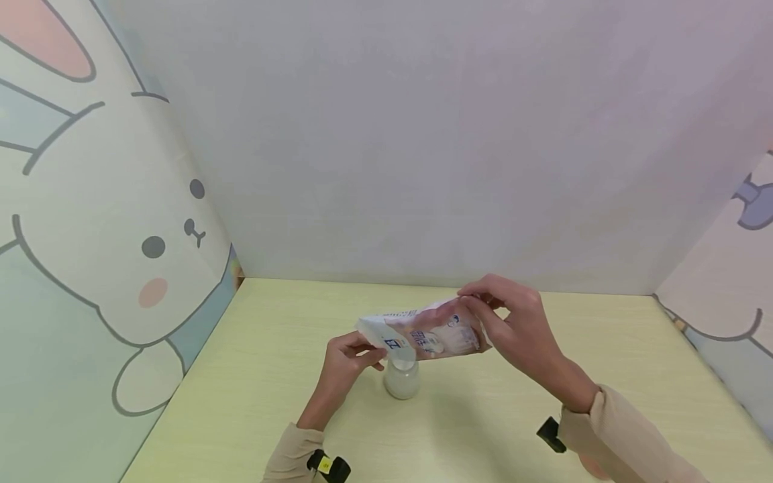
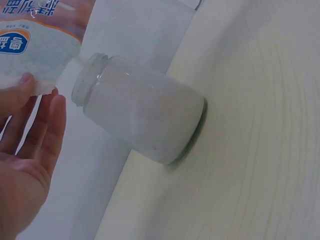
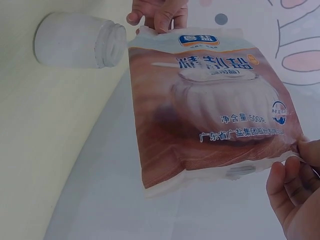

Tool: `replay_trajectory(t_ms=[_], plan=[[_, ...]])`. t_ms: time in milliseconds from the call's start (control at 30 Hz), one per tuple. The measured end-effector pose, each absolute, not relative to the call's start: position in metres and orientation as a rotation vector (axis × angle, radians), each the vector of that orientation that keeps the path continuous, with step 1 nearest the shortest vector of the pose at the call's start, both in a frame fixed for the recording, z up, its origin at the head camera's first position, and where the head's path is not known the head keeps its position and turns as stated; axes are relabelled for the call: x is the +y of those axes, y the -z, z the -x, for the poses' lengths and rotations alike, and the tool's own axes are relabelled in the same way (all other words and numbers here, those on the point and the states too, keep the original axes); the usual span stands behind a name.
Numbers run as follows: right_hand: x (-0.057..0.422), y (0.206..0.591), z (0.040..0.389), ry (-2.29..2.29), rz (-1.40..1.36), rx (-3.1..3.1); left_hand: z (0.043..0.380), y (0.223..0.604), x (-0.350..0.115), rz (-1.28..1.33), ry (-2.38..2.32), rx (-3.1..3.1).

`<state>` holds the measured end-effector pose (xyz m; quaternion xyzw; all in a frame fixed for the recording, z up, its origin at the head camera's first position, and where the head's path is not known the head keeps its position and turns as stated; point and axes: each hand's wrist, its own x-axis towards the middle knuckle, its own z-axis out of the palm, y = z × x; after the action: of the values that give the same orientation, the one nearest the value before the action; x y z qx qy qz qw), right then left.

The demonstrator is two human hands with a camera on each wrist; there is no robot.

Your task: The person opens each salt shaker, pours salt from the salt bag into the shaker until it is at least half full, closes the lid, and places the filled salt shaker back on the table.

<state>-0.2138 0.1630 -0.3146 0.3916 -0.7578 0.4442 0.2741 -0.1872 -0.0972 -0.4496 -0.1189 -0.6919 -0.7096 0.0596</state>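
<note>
A printed plastic bag of salt (image 1: pixel 447 332), brown with a pale top end, hangs tilted over a glass jar (image 1: pixel 401 381). The jar stands upright on the table and looks white inside. My left hand (image 1: pixel 344 365) pinches the bag's pale end near its corner, just beside the jar's mouth. At the other end, held higher, my right hand (image 1: pixel 519 329) grips the bag's bottom corner between thumb and fingers. A whitish haze shows between the bag's corner and the jar mouth (image 2: pixel 90 80) in the left wrist view. The bag's front faces the right wrist camera.
The pale wooden table (image 1: pixel 272 322) spreads around the jar. A grey wall (image 1: pixel 423 168) rises behind its far edge. Side panels carry cartoon drawings, a white rabbit (image 1: pixel 109 221) on the left. Black wrist straps (image 1: pixel 329 465) sit on both sleeves.
</note>
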Motion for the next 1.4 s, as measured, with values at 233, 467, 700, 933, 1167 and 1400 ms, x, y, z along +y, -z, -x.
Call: replay_trajectory(t_ms=[233, 467, 700, 933, 1167, 1400], plan=[[0.163, 0.316, 0.215, -1.197, -1.051, -2.037, 0.187, 0.450, -0.097, 0.347, 2.143, -2.103], [0.160, 0.307, 0.209, -1.200, -1.053, -2.028, 0.187, 0.450, -0.097, 0.346, 2.157, -2.090], [0.153, 0.290, 0.195, -1.187, -1.046, -2.034, 0.188, 0.450, -0.097, 0.341, 2.157, -2.089], [0.152, 0.289, 0.196, -1.182, -1.038, -2.040, 0.186, 0.445, -0.096, 0.353, 2.157, -2.097], [0.152, 0.290, 0.197, -1.190, -1.035, -2.045, 0.179, 0.428, -0.091, 0.318, 2.142, -2.118], [0.152, 0.290, 0.198, -1.196, -1.040, -2.035, 0.186, 0.443, -0.094, 0.300, 2.165, -2.102]])
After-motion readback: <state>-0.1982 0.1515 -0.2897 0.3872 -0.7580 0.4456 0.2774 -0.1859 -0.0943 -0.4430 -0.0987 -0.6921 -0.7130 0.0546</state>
